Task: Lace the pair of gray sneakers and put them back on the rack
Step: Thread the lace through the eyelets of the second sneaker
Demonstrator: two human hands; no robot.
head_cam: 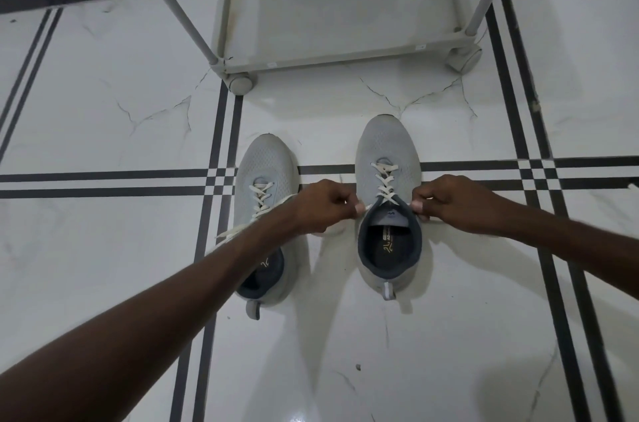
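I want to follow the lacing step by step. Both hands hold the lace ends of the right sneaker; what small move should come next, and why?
Probably cross the two ends and tie them. The left hand and right hand each pinch a lace end at the collar of the right sneaker, whose lace already crisscrosses up to the top.

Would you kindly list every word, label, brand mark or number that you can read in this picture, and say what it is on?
"AD": partly legible letters printed on the insole of the right sneaker; the rest of that print is too small to read.
Pale logo mark on the same insole: a symbol, no letters.
Small mark on the tongue: too blurred to read.
Stickers on the rack front rail: too small to read.
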